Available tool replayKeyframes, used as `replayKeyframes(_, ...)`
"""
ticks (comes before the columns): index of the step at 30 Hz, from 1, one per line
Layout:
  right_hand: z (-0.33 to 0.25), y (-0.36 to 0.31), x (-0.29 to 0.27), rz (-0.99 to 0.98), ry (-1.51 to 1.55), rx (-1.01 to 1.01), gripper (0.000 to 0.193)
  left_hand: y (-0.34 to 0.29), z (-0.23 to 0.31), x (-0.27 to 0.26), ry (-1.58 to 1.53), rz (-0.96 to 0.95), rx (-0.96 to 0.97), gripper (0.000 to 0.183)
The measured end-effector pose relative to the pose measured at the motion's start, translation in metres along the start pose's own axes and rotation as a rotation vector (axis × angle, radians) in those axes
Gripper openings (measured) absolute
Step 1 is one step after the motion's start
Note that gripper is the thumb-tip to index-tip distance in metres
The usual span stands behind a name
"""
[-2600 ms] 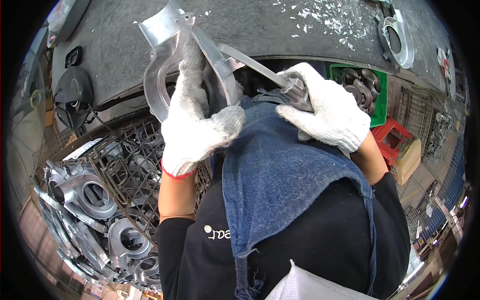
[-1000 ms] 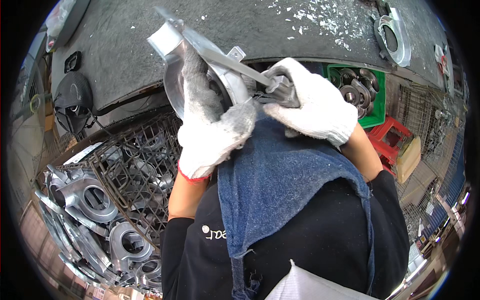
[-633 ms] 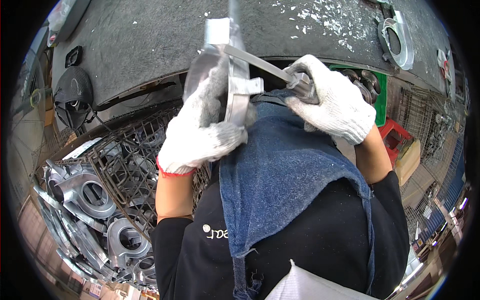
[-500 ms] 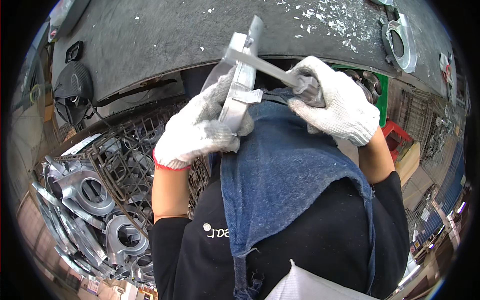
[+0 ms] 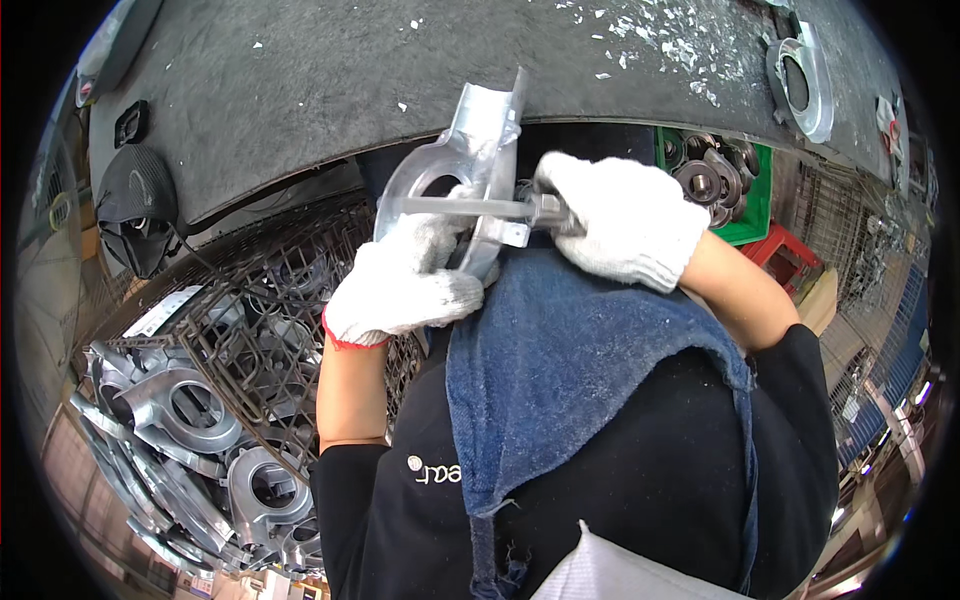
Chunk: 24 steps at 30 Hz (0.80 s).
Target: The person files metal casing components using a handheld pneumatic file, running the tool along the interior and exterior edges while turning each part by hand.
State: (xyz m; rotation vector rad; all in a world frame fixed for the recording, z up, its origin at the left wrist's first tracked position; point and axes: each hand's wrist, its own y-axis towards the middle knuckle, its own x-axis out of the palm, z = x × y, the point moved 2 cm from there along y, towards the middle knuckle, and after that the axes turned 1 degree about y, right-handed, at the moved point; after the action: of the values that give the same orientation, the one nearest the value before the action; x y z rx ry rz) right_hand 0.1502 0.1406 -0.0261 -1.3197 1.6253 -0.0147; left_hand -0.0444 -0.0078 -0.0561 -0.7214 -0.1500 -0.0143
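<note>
My left hand, in a white knit glove with a red cuff, is closed round the lower part of a silver snail-shaped metal casting. The casting stands tilted above my lap, its round opening to the left and its squared outlet pointing up. My right hand, gloved alike, grips the grey handle of a flat file. The blade lies level across the casting, over its flange and round opening. Fingertips of my left hand are partly hidden behind the casting and blade.
Ahead is a dark worktable with pale metal chips. Another casting lies at its right. Several castings fill a wire basket at left. A green crate of round metal parts and a red stool stand right.
My right hand has moved left and slightly down, and the file has swung from slanting to level. The casting has turned, now showing its round opening, and sits lower.
</note>
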Motion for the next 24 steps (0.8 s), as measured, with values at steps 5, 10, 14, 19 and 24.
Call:
replayKeyframes(5, 0.003, 0.007, -0.001, -0.012, -0.032, 0.028, 0.03, 0.001, 0.001, 0.002, -0.269, -0.233, -0.004, 0.092)
replayKeyframes(10, -0.001, 0.01, 0.0, -0.046, -0.016, 0.002, 0.027, 0.001, 0.006, 0.005, -0.276, -0.105, -0.018, 0.093)
replayKeyframes(14, 0.006, 0.018, -0.009, 0.094, -0.032, 0.107, 0.028, 0.002, 0.011, 0.01, -0.244, -0.142, -0.004, 0.102)
replayKeyframes(19, 0.005, 0.019, -0.007, -0.063, 0.154, 0.108, 0.027, 0.0, 0.013, 0.016, -0.212, -0.108, 0.023, 0.101)
replayKeyframes(24, 0.001, 0.021, -0.015, 0.024, 0.196, 0.097, 0.024, -0.004, 0.014, 0.025, -0.239, 0.032, 0.134, 0.097)
